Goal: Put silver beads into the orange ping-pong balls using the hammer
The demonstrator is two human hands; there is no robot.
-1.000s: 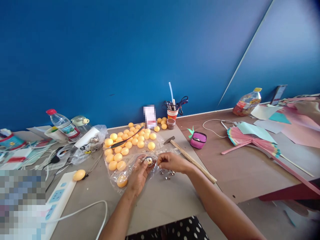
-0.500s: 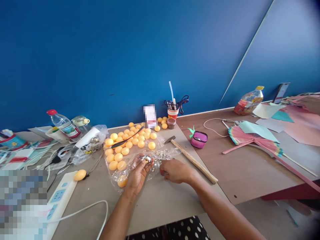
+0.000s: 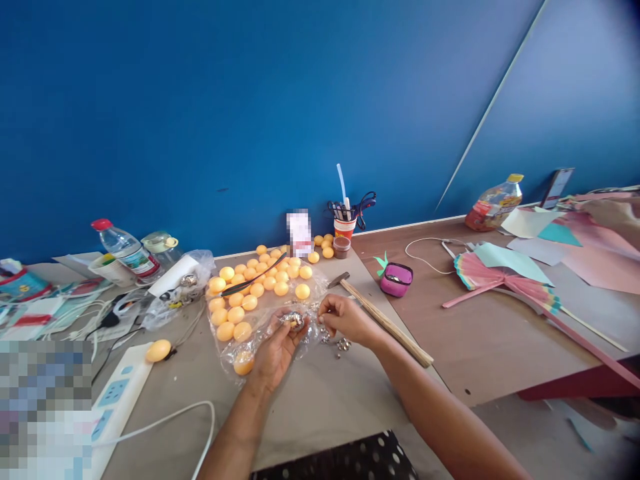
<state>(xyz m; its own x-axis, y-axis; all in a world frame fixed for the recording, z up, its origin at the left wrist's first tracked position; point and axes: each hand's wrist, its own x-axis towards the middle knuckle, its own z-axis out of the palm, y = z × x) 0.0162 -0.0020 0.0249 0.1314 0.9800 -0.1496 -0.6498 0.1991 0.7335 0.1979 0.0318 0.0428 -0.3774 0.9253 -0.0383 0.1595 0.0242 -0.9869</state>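
My left hand (image 3: 276, 348) is cupped around a ball covered with shiny silver studs (image 3: 294, 321), held just above a clear plastic bag (image 3: 260, 320). My right hand (image 3: 345, 318) is beside it, fingers pinched together close to the ball; what they hold is too small to make out. A small heap of loose silver studs (image 3: 342, 345) lies on the table under my right wrist. Several plain orange balls (image 3: 253, 287) lie on and around the bag.
A hammer with a long wooden handle (image 3: 385, 321) lies right of my hands. A pink case (image 3: 396, 279), a cup of pens and scissors (image 3: 346, 223), a water bottle (image 3: 125, 249), a power strip (image 3: 113, 407) with cable, and paper fans (image 3: 505, 283) surround the work spot.
My right hand dropped to the stud heap on the table half a second ago, then came back up beside the studded ball. My left hand has kept the ball in place.
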